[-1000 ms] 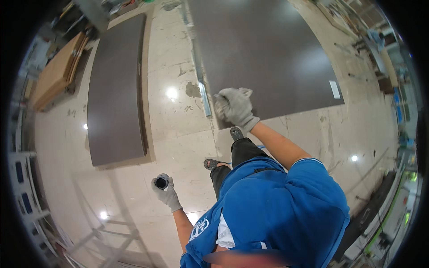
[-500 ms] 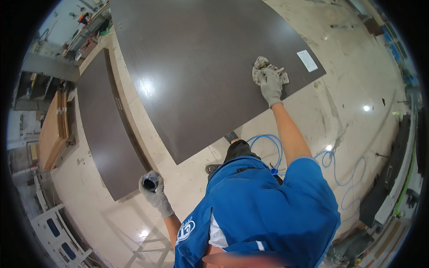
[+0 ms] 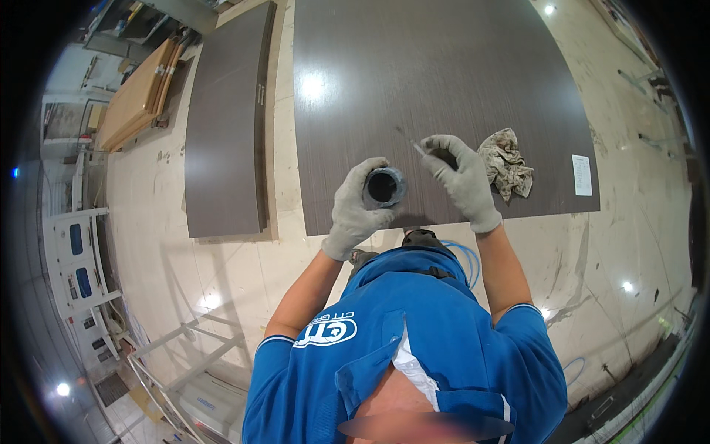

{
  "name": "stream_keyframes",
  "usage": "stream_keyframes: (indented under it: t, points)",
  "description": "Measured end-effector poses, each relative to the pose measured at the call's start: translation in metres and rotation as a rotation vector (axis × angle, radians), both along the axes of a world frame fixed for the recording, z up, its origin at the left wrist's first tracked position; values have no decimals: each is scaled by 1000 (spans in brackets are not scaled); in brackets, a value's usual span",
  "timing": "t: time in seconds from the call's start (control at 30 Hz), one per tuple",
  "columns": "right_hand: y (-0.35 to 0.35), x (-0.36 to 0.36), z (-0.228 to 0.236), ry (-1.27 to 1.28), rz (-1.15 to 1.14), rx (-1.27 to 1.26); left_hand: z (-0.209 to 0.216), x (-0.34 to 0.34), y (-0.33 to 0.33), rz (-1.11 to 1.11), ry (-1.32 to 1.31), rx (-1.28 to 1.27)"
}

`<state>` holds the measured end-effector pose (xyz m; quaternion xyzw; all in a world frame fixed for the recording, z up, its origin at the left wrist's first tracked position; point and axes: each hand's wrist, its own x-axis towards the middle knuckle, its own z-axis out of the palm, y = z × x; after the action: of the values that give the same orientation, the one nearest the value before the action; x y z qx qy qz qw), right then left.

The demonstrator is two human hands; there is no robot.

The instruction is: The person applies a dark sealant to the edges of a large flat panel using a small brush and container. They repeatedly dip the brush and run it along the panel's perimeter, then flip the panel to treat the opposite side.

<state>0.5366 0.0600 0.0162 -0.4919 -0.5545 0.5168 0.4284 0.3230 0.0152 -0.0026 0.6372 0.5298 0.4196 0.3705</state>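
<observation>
My left hand (image 3: pixel 353 211), in a grey glove, is wrapped round a small round pot (image 3: pixel 399 194) with a grey-smeared rim and dark inside. It is held up over the near edge of a large dark wood-grain panel (image 3: pixel 414 66). Just right of the pot, my gloved right hand (image 3: pixel 463 177) pinches a thin pale stick (image 3: pixel 419 148) with a blurred dark tip, pointing away to the left. Beside that hand, a crumpled, stained cloth (image 3: pixel 507 166) rests on the panel. A white label (image 3: pixel 582 175) lies near the panel's right edge.
Another dark panel (image 3: pixel 222 126) lies to the left, across a strip of tiled floor (image 3: pixel 285 177). Behind it stand brown boards (image 3: pixel 140 96). A metal frame (image 3: pixel 192 333) is at lower left, and blue hose (image 3: pixel 470 259) runs on the floor near my legs.
My right hand has let go of the cloth and now holds the thin stick. My left hand has brought the pot up and right over the panel. The view has turned.
</observation>
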Motion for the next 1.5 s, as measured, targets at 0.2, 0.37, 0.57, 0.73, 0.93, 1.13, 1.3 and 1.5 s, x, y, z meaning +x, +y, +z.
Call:
stream_keyframes:
  t: [0.2,0.37,0.57,0.73,0.93,1.13,1.3,1.5]
  points:
    - [-15,-11,22,-284,91,188,-11,17,4,42,44,126]
    - [-18,-16,25,-379,14,230,-23,17,5,49,107,297]
    - [-20,-25,29,-451,-9,314,-29,20,8,-16,168,404]
    - [-24,-33,29,-534,25,459,-27,16,8,-53,258,386]
    - [-14,3,4,-643,-88,532,-35,12,2,2,68,222]
    - [17,110,-59,-1295,-429,501,-31,-6,7,83,232,218]
    - [-30,77,-115,-1065,-142,668,-32,-14,20,98,197,171]
    - [-56,381,-141,-992,-1134,26,-29,-11,29,53,204,221]
